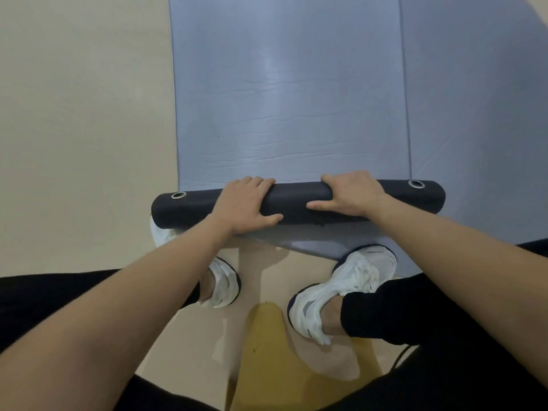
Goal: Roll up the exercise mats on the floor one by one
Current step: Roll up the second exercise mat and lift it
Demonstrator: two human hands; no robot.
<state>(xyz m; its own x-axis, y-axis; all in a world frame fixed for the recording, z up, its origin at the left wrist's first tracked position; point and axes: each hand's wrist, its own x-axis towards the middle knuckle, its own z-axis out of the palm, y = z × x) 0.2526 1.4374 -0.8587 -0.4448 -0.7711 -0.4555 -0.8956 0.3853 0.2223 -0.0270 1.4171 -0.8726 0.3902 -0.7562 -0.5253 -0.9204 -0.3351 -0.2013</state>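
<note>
Nearest you, on the near side of the roll (296, 200), your black trousers (444, 321) and white shoes stand on the beige floor (74, 114). The left shoe (222, 283) and right shoe (341, 289) sit either side of a yellow floor patch (267, 336). A strip of grey-blue shows just in front of the right shoe's toe, touching the roll's near edge.

Both your hands are on the roll, which is the dark, turned-over end of the mat (290, 99). Your left hand (246, 203) grips it left of centre, and your right hand (353, 194) grips it right of centre. Each hand has its fingers curled over the top and its thumb along the near face. A metal eyelet (178, 195) shows near the roll's left end and another eyelet (415, 183) near its right end.

Beyond the roll, the mat lies flat and creased. A second mat (474, 84) lies flat just right of it, edge to edge.
</note>
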